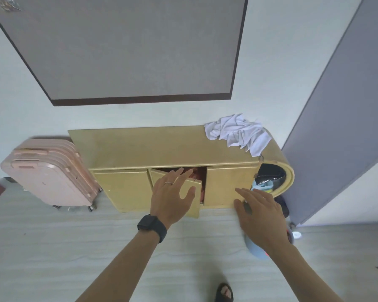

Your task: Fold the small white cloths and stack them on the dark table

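Head view, single frame.

- Progress: I am judging the task as not yet begun. The white cloths (238, 132) are lying in one crumpled heap, with no folded piece and no stack showing anywhere.
- Location: the heap is sitting on top of the yellow cabinet (140, 147), at its far right end by the rounded corner and against the wall. A dark tabletop is not showing with any certainty. The grey panel (127, 46) above the cabinet has a dark edge, but I cannot tell what it is.
- Orientation: the heap's long axis is running roughly along the cabinet's length, slanting from back-left to front-right. One loose strip is pointing toward the front right edge.
- Left hand (172, 192): it is reaching out in front of the middle door (195, 207), which is standing ajar. The grip is spread and holding nothing.
- Right hand (260, 212): it is reaching out low, in front of the cabinet's right door. The grip is spread and holding nothing.
- Both hands are well apart from the cloths.
- Remaining: everything, namely gathering, folding each cloth and stacking.
- Surroundings: a pink suitcase (50, 175) is standing on the floor (52, 247), left of the cabinet.
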Available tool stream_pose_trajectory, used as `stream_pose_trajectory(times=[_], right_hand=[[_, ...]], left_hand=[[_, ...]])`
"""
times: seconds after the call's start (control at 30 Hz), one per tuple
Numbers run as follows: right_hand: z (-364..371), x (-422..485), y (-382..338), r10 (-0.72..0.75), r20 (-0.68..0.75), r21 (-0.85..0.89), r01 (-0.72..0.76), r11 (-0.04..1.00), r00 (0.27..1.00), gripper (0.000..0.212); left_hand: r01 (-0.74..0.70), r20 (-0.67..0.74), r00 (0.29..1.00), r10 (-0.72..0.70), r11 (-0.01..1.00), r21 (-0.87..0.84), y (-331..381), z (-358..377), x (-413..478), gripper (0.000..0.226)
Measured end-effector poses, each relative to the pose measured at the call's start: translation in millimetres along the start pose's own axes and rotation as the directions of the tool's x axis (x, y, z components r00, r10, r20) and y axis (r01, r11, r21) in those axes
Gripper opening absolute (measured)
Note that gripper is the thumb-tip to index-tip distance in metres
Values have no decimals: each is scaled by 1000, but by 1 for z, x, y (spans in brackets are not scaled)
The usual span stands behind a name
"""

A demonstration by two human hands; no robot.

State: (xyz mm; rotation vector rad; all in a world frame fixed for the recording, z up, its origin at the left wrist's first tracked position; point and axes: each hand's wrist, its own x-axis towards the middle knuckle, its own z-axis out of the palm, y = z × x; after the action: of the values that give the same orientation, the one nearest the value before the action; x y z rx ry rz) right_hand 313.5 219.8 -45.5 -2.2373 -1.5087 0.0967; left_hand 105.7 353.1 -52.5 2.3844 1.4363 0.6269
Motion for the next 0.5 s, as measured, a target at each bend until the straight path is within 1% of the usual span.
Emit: stream_pose_trajectory(times=[0.07,0.2,0.23,0.33,0.4,0.5], right_hand=[[20,40,9,5,46,15,-5,1000,999,40],[61,119,27,-12,118,64,5,998,993,46],[70,137,31,-10,131,91,-2,996,991,44],[91,183,38,0,157,160,-25,987,988,37],[103,214,42,13,200,163,-47,985,980,38],[127,259,49,55,277,184,-109,977,959,39]], left_hand=[[22,26,999,-22,1000,7,-12,17,36,51],[75,52,996,-76,997,30,-33,50,109,51],[101,57,993,-102,995,25,-38,58,124,51],[167,76,983,-168,986,28,-50,81,166,53],[220,83,972,-221,975,27,-60,94,192,53],[261,146,953,-264,964,44,-79,118,232,49]])
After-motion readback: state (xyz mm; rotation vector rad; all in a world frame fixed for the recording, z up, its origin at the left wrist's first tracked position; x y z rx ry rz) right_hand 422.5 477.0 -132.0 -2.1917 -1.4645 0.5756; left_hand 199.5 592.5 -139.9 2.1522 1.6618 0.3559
